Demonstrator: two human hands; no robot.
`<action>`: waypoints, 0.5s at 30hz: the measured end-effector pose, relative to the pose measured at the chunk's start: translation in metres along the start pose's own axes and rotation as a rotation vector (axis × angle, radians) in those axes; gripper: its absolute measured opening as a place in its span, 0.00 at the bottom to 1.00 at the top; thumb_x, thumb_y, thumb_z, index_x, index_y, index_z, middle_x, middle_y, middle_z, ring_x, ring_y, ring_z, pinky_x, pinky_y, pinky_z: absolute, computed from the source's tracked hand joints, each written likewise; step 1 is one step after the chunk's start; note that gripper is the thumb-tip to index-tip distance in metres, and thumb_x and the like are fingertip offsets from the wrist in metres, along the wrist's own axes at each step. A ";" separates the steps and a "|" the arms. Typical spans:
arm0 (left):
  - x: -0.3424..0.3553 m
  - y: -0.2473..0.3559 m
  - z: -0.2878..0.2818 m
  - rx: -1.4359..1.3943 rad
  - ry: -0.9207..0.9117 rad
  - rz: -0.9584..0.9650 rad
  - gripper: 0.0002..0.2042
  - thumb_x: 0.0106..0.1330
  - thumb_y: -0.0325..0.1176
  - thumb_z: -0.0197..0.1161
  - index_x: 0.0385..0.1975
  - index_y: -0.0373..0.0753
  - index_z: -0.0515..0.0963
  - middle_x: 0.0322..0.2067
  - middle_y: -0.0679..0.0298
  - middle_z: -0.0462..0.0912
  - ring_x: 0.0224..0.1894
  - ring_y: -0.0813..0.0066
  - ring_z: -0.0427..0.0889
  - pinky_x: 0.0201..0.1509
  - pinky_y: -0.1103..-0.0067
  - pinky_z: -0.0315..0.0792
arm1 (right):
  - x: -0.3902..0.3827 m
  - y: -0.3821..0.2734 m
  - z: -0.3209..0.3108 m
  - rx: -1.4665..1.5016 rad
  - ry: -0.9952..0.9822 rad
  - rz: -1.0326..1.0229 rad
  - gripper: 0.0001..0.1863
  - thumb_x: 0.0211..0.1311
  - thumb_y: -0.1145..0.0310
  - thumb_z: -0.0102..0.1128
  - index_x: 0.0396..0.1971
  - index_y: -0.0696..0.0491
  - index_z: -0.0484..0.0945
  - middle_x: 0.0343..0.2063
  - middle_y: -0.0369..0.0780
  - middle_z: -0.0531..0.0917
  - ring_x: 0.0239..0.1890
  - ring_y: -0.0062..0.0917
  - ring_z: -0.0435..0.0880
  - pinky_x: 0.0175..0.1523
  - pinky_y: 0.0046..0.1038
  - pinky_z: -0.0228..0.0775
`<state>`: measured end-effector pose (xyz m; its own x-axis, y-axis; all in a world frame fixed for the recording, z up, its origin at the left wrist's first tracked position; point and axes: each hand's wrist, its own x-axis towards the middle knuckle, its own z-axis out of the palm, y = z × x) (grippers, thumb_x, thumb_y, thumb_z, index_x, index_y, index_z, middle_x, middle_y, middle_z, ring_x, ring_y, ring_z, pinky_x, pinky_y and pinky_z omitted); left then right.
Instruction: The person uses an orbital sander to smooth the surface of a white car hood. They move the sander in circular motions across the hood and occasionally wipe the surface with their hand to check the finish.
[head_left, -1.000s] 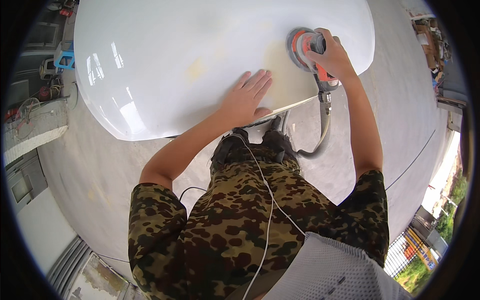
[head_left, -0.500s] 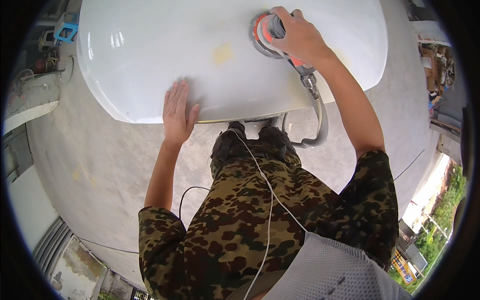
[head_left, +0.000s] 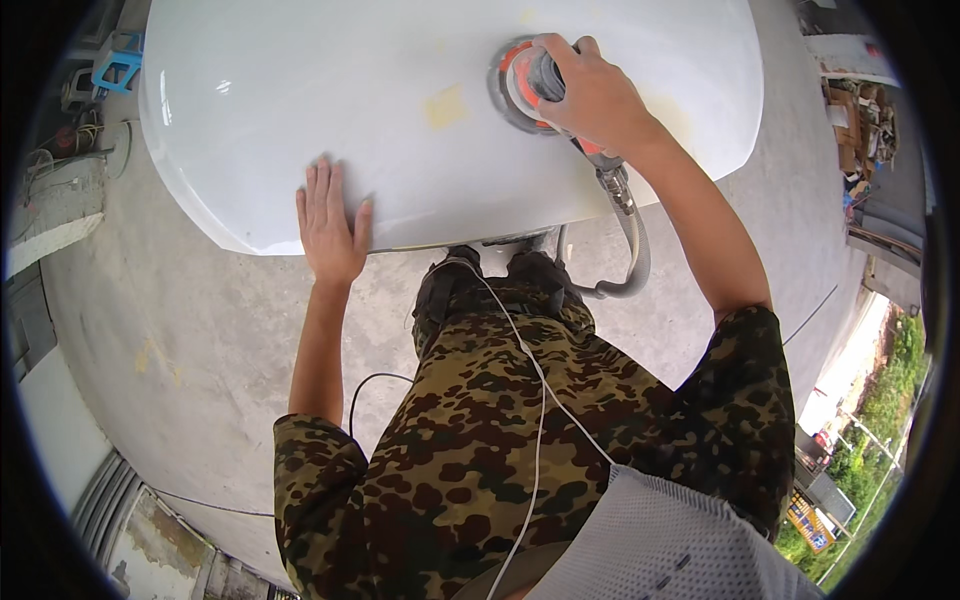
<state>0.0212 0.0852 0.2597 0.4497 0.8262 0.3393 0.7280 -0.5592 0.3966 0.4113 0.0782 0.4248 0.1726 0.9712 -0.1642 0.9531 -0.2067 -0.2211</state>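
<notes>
Before me lies a large white curved panel, much like a car hood point(head_left: 330, 60), with a few yellowish patches. My right hand point(head_left: 600, 100) is wrapped over the top of a round orange and grey orbital sander point(head_left: 520, 85). The sander's pad rests on the panel, right of the yellow patch point(head_left: 446, 107) near the middle. From its rear a grey hose point(head_left: 632, 265) runs down past the panel's near edge. My left hand point(head_left: 332, 228) lies flat on the panel near its front left edge, fingers stretched out and holding nothing.
A grey concrete floor point(head_left: 200, 370) surrounds the panel. At the far left stand a blue stool point(head_left: 118, 65) and assorted clutter. Cardboard and scraps point(head_left: 865, 125) are piled at the right. A thin white cable point(head_left: 540, 400) hangs down over my camouflage shirt.
My right hand and the sander have shifted slightly left and nearer to me on the panel. My left hand has slid a little left and now lies flat with fingers straighter.
</notes>
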 end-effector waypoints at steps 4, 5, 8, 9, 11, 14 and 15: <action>-0.001 0.001 0.000 -0.025 0.004 0.010 0.31 0.79 0.43 0.60 0.78 0.34 0.67 0.79 0.48 0.67 0.82 0.44 0.61 0.83 0.48 0.53 | 0.038 0.019 -0.024 0.024 0.054 0.104 0.43 0.53 0.61 0.74 0.72 0.45 0.69 0.53 0.57 0.78 0.41 0.53 0.91 0.47 0.45 0.87; -0.001 0.001 0.000 -0.026 0.007 0.009 0.31 0.79 0.43 0.60 0.78 0.34 0.67 0.79 0.48 0.67 0.82 0.43 0.62 0.83 0.48 0.53 | 0.041 0.020 -0.025 0.001 0.063 0.104 0.43 0.53 0.61 0.74 0.72 0.45 0.69 0.53 0.57 0.78 0.41 0.53 0.91 0.47 0.45 0.87; -0.001 0.001 0.000 -0.010 -0.001 0.000 0.31 0.79 0.43 0.60 0.77 0.34 0.68 0.79 0.48 0.68 0.82 0.44 0.62 0.83 0.48 0.54 | 0.026 0.007 -0.016 -0.004 0.016 0.054 0.43 0.55 0.62 0.74 0.72 0.42 0.68 0.52 0.54 0.78 0.40 0.54 0.90 0.48 0.46 0.87; 0.000 0.001 0.000 -0.004 -0.006 -0.003 0.31 0.79 0.43 0.60 0.77 0.34 0.68 0.79 0.48 0.68 0.82 0.44 0.62 0.83 0.48 0.54 | 0.015 0.002 -0.010 0.000 -0.021 0.040 0.42 0.55 0.63 0.74 0.72 0.40 0.68 0.51 0.53 0.78 0.40 0.55 0.89 0.48 0.46 0.86; 0.001 0.002 0.000 -0.004 -0.001 -0.009 0.31 0.79 0.43 0.60 0.77 0.34 0.69 0.79 0.49 0.68 0.82 0.44 0.62 0.83 0.48 0.54 | -0.006 -0.013 0.003 -0.011 -0.073 -0.075 0.43 0.55 0.63 0.76 0.72 0.41 0.68 0.51 0.53 0.78 0.40 0.54 0.89 0.48 0.46 0.86; 0.002 0.008 0.000 0.002 0.000 -0.008 0.31 0.79 0.44 0.60 0.77 0.35 0.69 0.79 0.49 0.68 0.82 0.44 0.62 0.83 0.48 0.55 | -0.010 -0.018 0.008 0.009 -0.089 -0.098 0.43 0.55 0.64 0.75 0.73 0.41 0.68 0.53 0.54 0.77 0.41 0.54 0.90 0.48 0.46 0.86; 0.003 0.008 -0.001 0.002 0.005 0.001 0.31 0.80 0.44 0.59 0.77 0.35 0.69 0.79 0.49 0.68 0.82 0.44 0.62 0.83 0.48 0.55 | -0.005 -0.016 0.006 0.039 -0.095 -0.114 0.43 0.55 0.64 0.75 0.72 0.41 0.68 0.53 0.54 0.77 0.42 0.54 0.90 0.48 0.46 0.87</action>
<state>0.0278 0.0829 0.2646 0.4474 0.8256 0.3439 0.7287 -0.5595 0.3949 0.3936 0.0754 0.4233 0.0382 0.9735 -0.2254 0.9546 -0.1023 -0.2798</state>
